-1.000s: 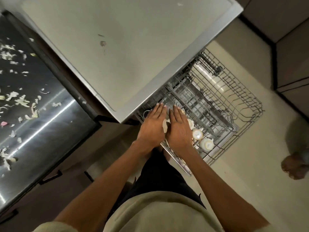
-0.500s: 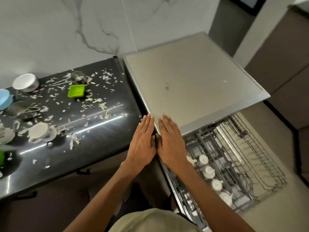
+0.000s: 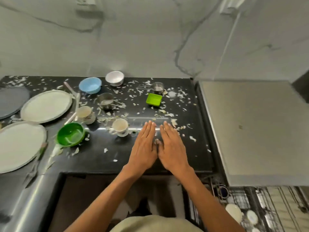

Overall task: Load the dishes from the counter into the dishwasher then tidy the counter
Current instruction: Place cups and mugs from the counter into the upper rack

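Two flat, empty hands, left (image 3: 144, 149) and right (image 3: 173, 149); nearest cup (image 3: 120, 127) looks light, fragile: take its handle.

A: What carries it all?

B: A glossy black stone bench (image 3: 103, 158), littered with pale vegetable scraps (image 3: 173, 122).

A: And directly on it?

B: At the back, a light blue plastic bowl (image 3: 90, 85) beside a round steel bowl (image 3: 114, 78). Further right, a small steel cup (image 3: 157, 87) just behind a square lime-green plastic dish (image 3: 154, 99). At the left, two large round steel plates (image 3: 46, 106) (image 3: 18, 146) and a dark grey plate (image 3: 11, 101).

A: Nearer the front?

B: A round green bowl (image 3: 70, 134), a white ceramic teacup (image 3: 120, 127), a second cup on a saucer (image 3: 84, 113), a steel strainer (image 3: 105, 101).
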### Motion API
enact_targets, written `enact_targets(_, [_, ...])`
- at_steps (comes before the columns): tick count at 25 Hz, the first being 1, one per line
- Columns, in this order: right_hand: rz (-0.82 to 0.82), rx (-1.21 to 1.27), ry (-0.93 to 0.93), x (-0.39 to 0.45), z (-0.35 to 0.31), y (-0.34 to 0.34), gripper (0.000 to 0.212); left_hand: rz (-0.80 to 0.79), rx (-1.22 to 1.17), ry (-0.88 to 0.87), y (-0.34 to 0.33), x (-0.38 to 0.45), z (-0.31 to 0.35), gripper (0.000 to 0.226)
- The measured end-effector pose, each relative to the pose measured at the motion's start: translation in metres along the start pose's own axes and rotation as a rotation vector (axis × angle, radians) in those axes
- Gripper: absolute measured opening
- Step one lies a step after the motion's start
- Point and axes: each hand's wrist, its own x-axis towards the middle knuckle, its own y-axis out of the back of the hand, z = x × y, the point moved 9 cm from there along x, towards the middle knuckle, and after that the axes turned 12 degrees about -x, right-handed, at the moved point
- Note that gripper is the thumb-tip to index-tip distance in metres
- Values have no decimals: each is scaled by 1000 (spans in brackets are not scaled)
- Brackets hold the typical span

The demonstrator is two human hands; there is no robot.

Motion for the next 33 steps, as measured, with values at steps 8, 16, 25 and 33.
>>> enact_targets(8, [-107, 102, 150, 59, -101, -51, 69, 148, -32, 191, 87, -9, -96, 73])
enact_targets(16, [-218, 242, 69, 96, -113, -98, 61, 263, -177, 316, 112, -13, -137, 50])
enact_targets(25, [-227, 424, -20, 119, -97, -116, 69, 392, -231, 417, 129, -1, -167, 26])
enact_targets(33, [2, 532, -53, 95, -70, -60, 57, 449, -650, 737, 119, -1, -169, 10])
